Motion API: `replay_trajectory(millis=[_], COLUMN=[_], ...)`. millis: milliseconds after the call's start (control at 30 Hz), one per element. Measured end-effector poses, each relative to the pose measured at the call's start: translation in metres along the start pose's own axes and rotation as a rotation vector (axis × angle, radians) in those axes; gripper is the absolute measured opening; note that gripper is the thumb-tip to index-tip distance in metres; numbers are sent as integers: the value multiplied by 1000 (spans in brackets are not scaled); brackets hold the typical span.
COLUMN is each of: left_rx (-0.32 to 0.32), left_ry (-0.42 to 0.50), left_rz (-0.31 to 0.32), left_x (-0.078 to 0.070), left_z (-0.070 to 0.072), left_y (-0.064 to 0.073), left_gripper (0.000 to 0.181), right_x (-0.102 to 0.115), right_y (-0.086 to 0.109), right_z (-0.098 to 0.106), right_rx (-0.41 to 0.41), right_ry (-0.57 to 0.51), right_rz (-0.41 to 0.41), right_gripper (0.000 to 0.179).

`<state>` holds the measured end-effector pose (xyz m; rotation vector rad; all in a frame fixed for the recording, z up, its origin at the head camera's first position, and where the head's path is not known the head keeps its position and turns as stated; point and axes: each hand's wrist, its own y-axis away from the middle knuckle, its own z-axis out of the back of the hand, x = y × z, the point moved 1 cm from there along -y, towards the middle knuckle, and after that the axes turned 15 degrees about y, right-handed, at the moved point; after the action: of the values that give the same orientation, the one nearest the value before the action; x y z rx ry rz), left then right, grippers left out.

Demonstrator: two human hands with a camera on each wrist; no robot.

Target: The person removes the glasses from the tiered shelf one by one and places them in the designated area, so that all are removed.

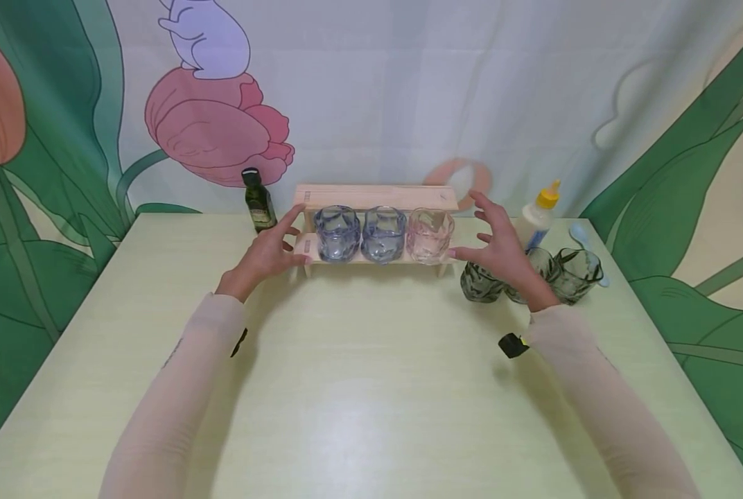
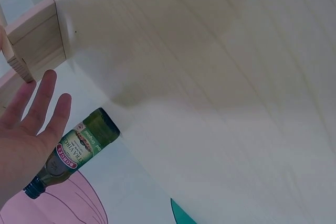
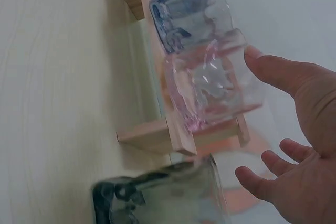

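A two-step wooden rack (image 1: 378, 197) stands at the back of the table. Along its lower step sit a blue glass (image 1: 337, 235), a paler blue glass (image 1: 383, 235) and a pink glass (image 1: 430, 237). My left hand (image 1: 268, 251) is at the rack's left end, fingers spread and fingertips against or very near the wood; contact is hard to tell. Close behind those fingers stands a green oil bottle (image 2: 79, 148). My right hand (image 1: 501, 242) is spread beside the right end, its thumb close to the pink glass, holding nothing.
Several dark grey-green glasses (image 1: 482, 283) stand under and beside the right forearm. Behind them are a white bottle with a yellow nozzle (image 1: 536, 216) and a light blue spoon-like item (image 1: 579, 234), partly hidden. A printed curtain (image 1: 371, 104) hangs directly behind the table.
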<state>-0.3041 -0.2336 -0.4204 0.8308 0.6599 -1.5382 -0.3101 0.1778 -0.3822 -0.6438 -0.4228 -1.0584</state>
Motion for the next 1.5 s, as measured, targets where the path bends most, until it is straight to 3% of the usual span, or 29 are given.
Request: replay_trajectory(millis=[267,700,933,1500], left_rx=[-2,-4,-8,-13], left_ry=[5,-2,2,-7], left_rz=[10,8,5,-29], left_x=[0,-1,-1,1], left_z=[1,0,1,0], left_y=[1,1,1,1], left_gripper=[106,105,106,106], right_x=[10,18,21,20], right_y=[-12,-19,-21,-26], right_z=[-22,-48,-56,-60], right_rx=[9,-57,-22,7], right_ry=[67,86,123,199], right_rz=[46,-3,-54,-51], right_gripper=[102,104,107,98])
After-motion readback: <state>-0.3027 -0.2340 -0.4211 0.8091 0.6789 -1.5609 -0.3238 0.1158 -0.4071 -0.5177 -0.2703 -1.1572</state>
